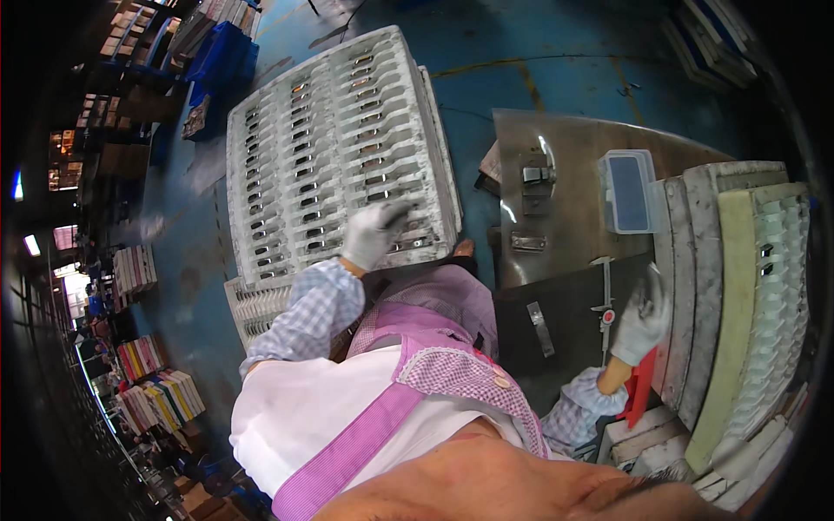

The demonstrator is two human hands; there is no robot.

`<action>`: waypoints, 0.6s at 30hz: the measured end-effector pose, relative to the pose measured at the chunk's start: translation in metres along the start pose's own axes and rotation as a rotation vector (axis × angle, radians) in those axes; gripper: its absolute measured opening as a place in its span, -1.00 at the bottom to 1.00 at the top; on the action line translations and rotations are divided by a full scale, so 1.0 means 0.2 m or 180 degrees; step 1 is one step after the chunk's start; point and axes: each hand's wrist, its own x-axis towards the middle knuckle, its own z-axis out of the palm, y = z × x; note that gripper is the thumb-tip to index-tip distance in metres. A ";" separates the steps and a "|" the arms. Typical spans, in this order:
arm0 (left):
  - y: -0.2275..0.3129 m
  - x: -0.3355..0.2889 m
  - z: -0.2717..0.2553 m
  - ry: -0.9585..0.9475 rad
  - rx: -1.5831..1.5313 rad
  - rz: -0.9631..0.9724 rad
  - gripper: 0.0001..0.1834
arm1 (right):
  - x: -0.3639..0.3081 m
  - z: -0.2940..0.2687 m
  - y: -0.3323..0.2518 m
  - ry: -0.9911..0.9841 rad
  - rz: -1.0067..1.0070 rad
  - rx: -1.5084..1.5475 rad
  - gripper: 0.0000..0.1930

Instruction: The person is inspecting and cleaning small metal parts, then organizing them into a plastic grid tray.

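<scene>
A slotted tray lies left of the metal table, with stacked trays at its right.

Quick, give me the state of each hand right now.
Left hand: gloved, fingers curled, reaching into the white tray; whether it holds a part cannot be told.
Right hand: gloved, resting by the tray stack; grip cannot be told.

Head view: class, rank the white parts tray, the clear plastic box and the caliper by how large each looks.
1. White parts tray
2. Clear plastic box
3. Caliper, longer than the box but far thinner, so these two are close.
</scene>
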 end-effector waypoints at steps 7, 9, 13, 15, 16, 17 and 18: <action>-0.20 -0.40 -0.08 -0.0275 0.0446 0.0228 -0.80 | -0.34 0.24 -0.32 -0.0530 -0.0700 -0.0048 -0.72; -0.21 -0.47 -0.08 -0.0314 0.0423 0.0283 -0.80 | -0.47 0.26 -0.35 -0.0672 -0.0840 -0.0029 -0.71; -0.23 -0.51 -0.10 -0.0440 0.0537 0.0437 -0.74 | -0.75 0.26 -0.33 -0.0649 -0.0710 -0.0217 -0.70; -0.23 -0.48 -0.11 -0.0730 0.0564 0.0399 -0.70 | -0.88 0.25 -0.31 -0.0847 -0.0447 -0.0368 -0.70; -0.24 -0.46 -0.11 -0.0782 0.0664 0.0389 -0.69 | -0.94 0.24 -0.31 -0.1037 -0.0262 -0.0479 -0.71; -0.23 -0.45 -0.11 -0.0906 0.0758 0.0341 -0.68 | -0.99 0.23 -0.30 -0.1227 -0.0218 -0.0526 -0.71; -0.23 -0.43 -0.11 -0.1092 0.0839 0.0277 -0.66 | -1.04 0.22 -0.30 -0.1353 -0.0175 -0.0572 -0.71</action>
